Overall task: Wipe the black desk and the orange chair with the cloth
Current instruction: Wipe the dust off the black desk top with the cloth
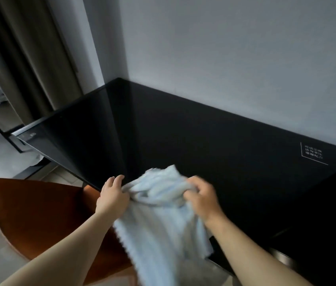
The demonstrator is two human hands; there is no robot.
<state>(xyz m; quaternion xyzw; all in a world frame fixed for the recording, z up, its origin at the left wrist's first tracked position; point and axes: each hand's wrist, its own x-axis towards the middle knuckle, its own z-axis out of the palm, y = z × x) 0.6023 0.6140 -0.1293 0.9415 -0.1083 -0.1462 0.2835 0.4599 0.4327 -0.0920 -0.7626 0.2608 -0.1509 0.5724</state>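
The person is holding the pale blue cloth point(163, 219) in both hands at the near edge of the black counter point(204, 141). The left hand point(113, 195) is pinching one bunched edge, and the right hand point(201, 200) is clenching round a fold on the other side. The upper part of the cloth is lying crumpled on the counter, while the longer part is hanging off the edge between the forearms. It is hanging just beside the orange chair point(35, 213), which is standing at the counter's near left corner.

The main risk is probably coming from that loose tail. If the person is wiping with the cloth bunched like this, only a narrow wad is likely to be touching the glossy top. That could be leaving streaks and missed strips, above all in the far corner against the wall point(245, 58) and around the white printed marking point(313, 153) on the right. The hanging part may also be snagging on the chair's rim or trailing low enough to be picking up grit; whether it is reaching the floor is hidden. Gathering the cloth into a flat pad would seem to be lowering both risks
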